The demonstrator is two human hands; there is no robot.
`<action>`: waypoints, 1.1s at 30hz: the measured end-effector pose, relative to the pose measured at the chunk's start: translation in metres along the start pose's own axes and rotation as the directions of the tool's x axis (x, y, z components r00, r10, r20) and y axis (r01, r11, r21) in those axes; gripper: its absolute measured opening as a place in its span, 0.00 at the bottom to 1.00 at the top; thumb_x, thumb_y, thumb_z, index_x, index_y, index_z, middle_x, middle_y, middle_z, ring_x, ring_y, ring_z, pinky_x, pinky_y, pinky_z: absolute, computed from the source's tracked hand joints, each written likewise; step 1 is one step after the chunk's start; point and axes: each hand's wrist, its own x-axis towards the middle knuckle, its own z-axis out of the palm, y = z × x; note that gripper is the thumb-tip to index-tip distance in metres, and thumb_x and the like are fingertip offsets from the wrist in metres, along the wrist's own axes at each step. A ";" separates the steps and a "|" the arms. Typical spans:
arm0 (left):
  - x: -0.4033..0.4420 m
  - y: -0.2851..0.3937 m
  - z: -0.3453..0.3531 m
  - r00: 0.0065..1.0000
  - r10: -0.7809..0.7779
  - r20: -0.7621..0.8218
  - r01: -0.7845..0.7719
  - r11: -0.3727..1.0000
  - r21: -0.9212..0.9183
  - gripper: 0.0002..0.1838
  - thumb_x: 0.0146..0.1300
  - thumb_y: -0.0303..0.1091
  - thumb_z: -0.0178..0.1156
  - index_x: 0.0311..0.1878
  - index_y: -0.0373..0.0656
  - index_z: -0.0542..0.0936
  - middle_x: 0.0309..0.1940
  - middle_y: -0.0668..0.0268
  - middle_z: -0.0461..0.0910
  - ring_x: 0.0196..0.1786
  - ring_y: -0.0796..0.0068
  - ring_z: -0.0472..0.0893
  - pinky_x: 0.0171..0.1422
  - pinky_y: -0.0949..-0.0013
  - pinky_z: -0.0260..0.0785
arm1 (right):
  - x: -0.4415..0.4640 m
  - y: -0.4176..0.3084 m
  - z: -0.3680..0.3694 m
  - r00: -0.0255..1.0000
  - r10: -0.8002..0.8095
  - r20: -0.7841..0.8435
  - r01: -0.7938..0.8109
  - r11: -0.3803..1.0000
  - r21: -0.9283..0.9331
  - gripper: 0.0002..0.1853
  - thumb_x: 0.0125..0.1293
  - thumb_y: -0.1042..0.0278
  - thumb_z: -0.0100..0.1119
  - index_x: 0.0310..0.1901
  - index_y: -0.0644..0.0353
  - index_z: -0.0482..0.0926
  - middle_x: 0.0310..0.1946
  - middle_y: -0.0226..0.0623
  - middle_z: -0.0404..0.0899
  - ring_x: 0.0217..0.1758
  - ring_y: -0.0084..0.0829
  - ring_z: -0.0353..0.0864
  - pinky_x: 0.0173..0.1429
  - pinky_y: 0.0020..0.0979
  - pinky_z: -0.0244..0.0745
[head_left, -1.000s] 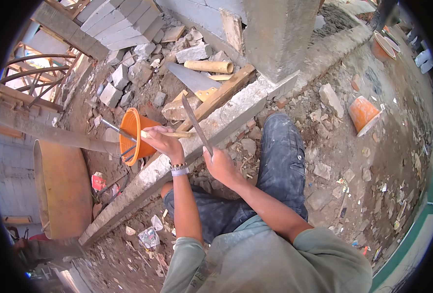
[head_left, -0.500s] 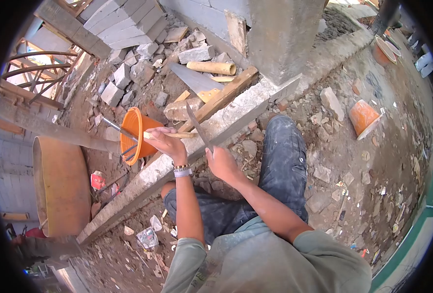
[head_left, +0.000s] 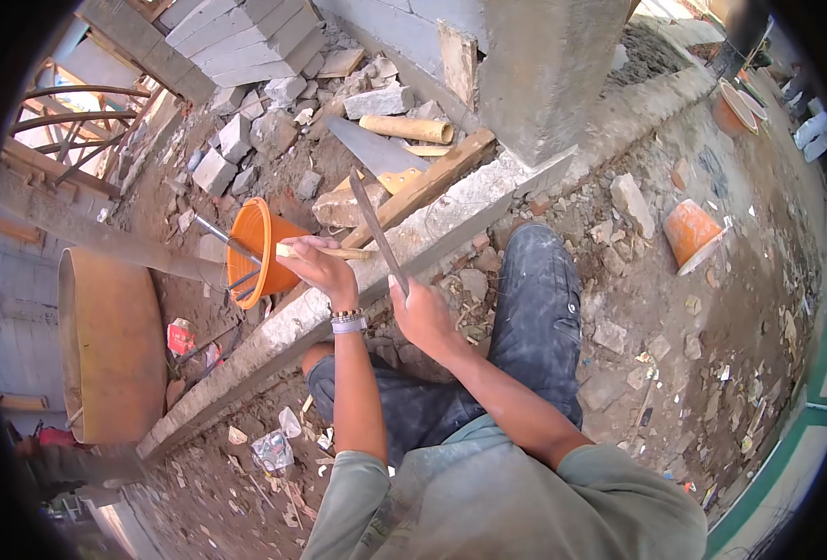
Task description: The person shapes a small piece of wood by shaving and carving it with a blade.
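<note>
My left hand (head_left: 326,274) is closed around a short pale wooden stick (head_left: 354,253), which sticks out on both sides of the fingers. In my right hand (head_left: 423,315) is a long dark-bladed knife (head_left: 372,222), its blade pointing up and away from me and its handle hidden in my fist. The blade stands close to the stick's right end; whether they touch I cannot tell. Below both hands runs a concrete ledge (head_left: 441,217). Behind my left hand an orange bucket (head_left: 287,245) lies tipped, with metal-shafted tools (head_left: 231,241) in its mouth.
A handsaw (head_left: 368,147), a bamboo piece (head_left: 404,129) and a wooden beam (head_left: 441,183) lie beyond the ledge, near broken blocks (head_left: 236,137). A concrete column (head_left: 539,84) rises ahead. Another orange bucket (head_left: 689,231) lies on the rubble-strewn ground to the right.
The knife's tip has moved up and slightly away from the stick, and its blade now shows narrower. My left hand still grips the stick in nearly the same place.
</note>
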 end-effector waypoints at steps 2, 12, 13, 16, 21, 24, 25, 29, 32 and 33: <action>0.000 0.005 0.001 1.000 0.022 0.018 -0.023 0.999 0.034 0.22 0.79 0.55 0.40 0.47 0.41 0.61 0.24 0.67 0.68 0.23 0.76 0.72 0.32 0.71 0.70 | -0.001 -0.002 0.001 1.000 0.012 0.029 -0.011 0.999 -0.037 0.22 0.77 0.56 0.45 0.38 0.71 0.79 0.30 0.63 0.81 0.39 0.63 0.81 0.47 0.54 0.76; 0.000 0.005 0.000 1.000 0.011 0.026 -0.012 0.999 0.033 0.23 0.79 0.56 0.41 0.48 0.41 0.62 0.25 0.67 0.67 0.24 0.76 0.71 0.33 0.70 0.70 | 0.004 0.014 0.005 1.000 -0.018 -0.002 0.018 0.998 0.066 0.21 0.75 0.56 0.49 0.37 0.68 0.81 0.28 0.61 0.80 0.36 0.63 0.80 0.42 0.55 0.75; 0.000 0.004 0.002 1.000 0.005 0.023 -0.006 1.000 0.021 0.24 0.79 0.56 0.41 0.48 0.40 0.62 0.25 0.66 0.68 0.24 0.76 0.71 0.34 0.70 0.70 | 0.006 0.016 0.009 0.999 -0.015 0.035 0.015 1.000 0.007 0.21 0.75 0.55 0.49 0.37 0.69 0.81 0.28 0.61 0.80 0.36 0.63 0.80 0.42 0.55 0.75; -0.001 0.005 0.002 1.000 -0.006 0.021 0.006 1.000 0.008 0.24 0.78 0.57 0.42 0.49 0.40 0.62 0.25 0.66 0.68 0.24 0.76 0.71 0.34 0.70 0.70 | 0.011 0.029 0.014 0.997 0.020 0.071 -0.018 0.999 -0.029 0.22 0.75 0.54 0.49 0.38 0.70 0.81 0.28 0.61 0.81 0.36 0.62 0.81 0.43 0.54 0.75; 0.002 -0.019 -0.011 0.998 -0.053 0.025 0.058 0.973 -0.223 0.25 0.77 0.58 0.46 0.49 0.41 0.62 0.25 0.69 0.67 0.25 0.79 0.70 0.31 0.74 0.68 | 0.009 0.020 0.005 0.995 0.022 -0.095 -0.001 0.977 0.212 0.26 0.75 0.51 0.49 0.38 0.72 0.79 0.26 0.63 0.79 0.36 0.64 0.80 0.40 0.53 0.74; -0.001 -0.006 -0.003 0.999 -0.014 0.038 0.020 0.988 -0.151 0.24 0.77 0.59 0.44 0.44 0.43 0.62 0.24 0.70 0.64 0.26 0.80 0.66 0.31 0.75 0.64 | 0.006 0.027 0.012 0.998 -0.045 -0.044 0.054 0.970 0.235 0.23 0.76 0.54 0.48 0.40 0.72 0.78 0.27 0.63 0.79 0.37 0.64 0.80 0.41 0.54 0.73; 0.001 -0.007 -0.004 0.999 0.003 0.044 0.001 0.997 -0.074 0.24 0.78 0.58 0.43 0.43 0.43 0.62 0.24 0.70 0.64 0.26 0.81 0.66 0.32 0.75 0.64 | 0.007 0.032 0.018 0.998 -0.067 -0.005 0.066 0.980 0.189 0.22 0.77 0.55 0.48 0.40 0.72 0.78 0.28 0.63 0.79 0.38 0.63 0.79 0.42 0.54 0.72; 0.004 -0.020 -0.009 1.000 0.023 0.021 -0.022 0.997 -0.074 0.24 0.78 0.58 0.41 0.42 0.42 0.62 0.26 0.70 0.62 0.26 0.79 0.64 0.32 0.74 0.64 | 0.014 0.032 0.008 0.999 -0.003 0.043 -0.008 0.971 0.240 0.22 0.77 0.55 0.47 0.40 0.71 0.77 0.28 0.63 0.78 0.39 0.65 0.78 0.43 0.54 0.72; 0.000 -0.004 -0.008 0.999 -0.017 0.035 0.020 0.994 -0.103 0.24 0.78 0.58 0.41 0.43 0.42 0.62 0.26 0.70 0.63 0.26 0.79 0.65 0.33 0.73 0.65 | 0.008 0.013 -0.004 1.000 -0.008 -0.011 0.011 0.938 0.346 0.22 0.77 0.55 0.47 0.39 0.71 0.76 0.29 0.64 0.78 0.40 0.65 0.78 0.42 0.52 0.72; -0.001 -0.004 -0.006 1.000 -0.011 0.025 0.014 0.995 -0.101 0.24 0.78 0.58 0.41 0.43 0.42 0.62 0.26 0.70 0.63 0.26 0.78 0.66 0.33 0.73 0.65 | 0.007 0.016 0.000 1.000 -0.008 -0.029 0.017 0.939 0.343 0.22 0.77 0.55 0.47 0.39 0.71 0.77 0.29 0.64 0.78 0.40 0.65 0.78 0.43 0.52 0.72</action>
